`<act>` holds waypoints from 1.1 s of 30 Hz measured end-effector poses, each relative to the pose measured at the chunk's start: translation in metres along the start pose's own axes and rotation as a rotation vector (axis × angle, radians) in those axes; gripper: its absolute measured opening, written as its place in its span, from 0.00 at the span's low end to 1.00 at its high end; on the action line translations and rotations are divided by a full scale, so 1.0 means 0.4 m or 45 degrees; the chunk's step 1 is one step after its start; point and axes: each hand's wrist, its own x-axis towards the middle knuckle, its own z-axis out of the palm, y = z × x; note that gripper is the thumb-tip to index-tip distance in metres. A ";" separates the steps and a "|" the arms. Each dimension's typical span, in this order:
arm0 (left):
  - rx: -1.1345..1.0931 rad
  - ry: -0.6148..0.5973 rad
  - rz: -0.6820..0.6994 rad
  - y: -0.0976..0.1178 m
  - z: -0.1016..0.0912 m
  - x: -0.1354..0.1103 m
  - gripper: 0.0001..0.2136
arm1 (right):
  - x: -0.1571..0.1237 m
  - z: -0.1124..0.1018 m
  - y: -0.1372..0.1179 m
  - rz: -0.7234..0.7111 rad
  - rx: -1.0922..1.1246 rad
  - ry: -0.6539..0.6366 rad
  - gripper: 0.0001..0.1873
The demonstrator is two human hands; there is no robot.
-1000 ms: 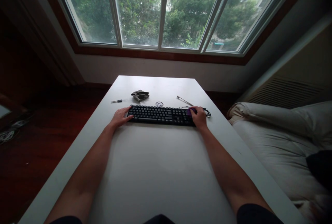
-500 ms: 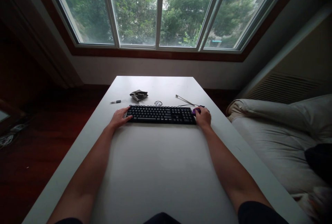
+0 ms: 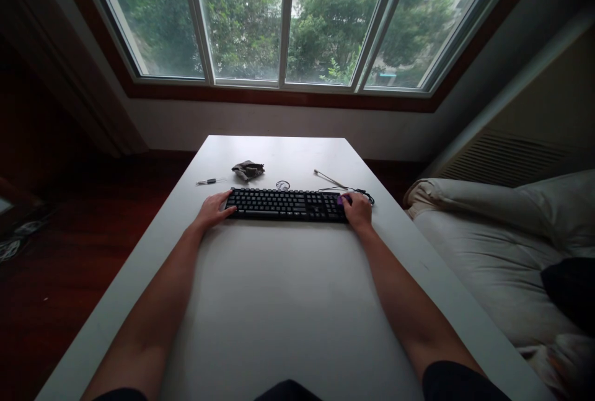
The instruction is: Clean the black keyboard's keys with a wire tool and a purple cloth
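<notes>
A black keyboard [image 3: 286,204] lies crosswise on the white table [image 3: 297,283]. My left hand [image 3: 212,210] grips its left end, with the thumb along the front edge and the fingers toward the back corner. At the other end, over the number pad, my right hand [image 3: 359,210] is closed on a small purple piece [image 3: 343,199], whose exact kind I cannot make out. The purple piece appears to touch the keys. Beside and behind the right hand runs a dark cable [image 3: 365,193].
Behind the keyboard lie a crumpled grey cloth [image 3: 248,170], a small black-and-clear tool [image 3: 207,182], a coiled cable [image 3: 282,185] and a thin rod [image 3: 329,178]. A pale sofa [image 3: 474,246] stands to the right. The window [image 3: 279,23] is ahead.
My right hand has shifted slightly left with the purple piece, further onto the number pad, and more of the cable behind it shows. My left hand stays at the keyboard's left end.
</notes>
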 end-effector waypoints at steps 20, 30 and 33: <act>-0.009 0.008 0.016 -0.010 0.008 0.002 0.35 | 0.019 -0.026 0.045 -0.115 0.222 -0.089 0.10; -0.017 0.022 0.023 -0.018 0.013 0.003 0.34 | -0.029 -0.015 -0.092 -0.368 0.214 -0.277 0.10; -0.015 0.020 0.025 -0.020 0.015 0.004 0.35 | -0.031 -0.010 -0.086 -0.356 0.134 -0.243 0.12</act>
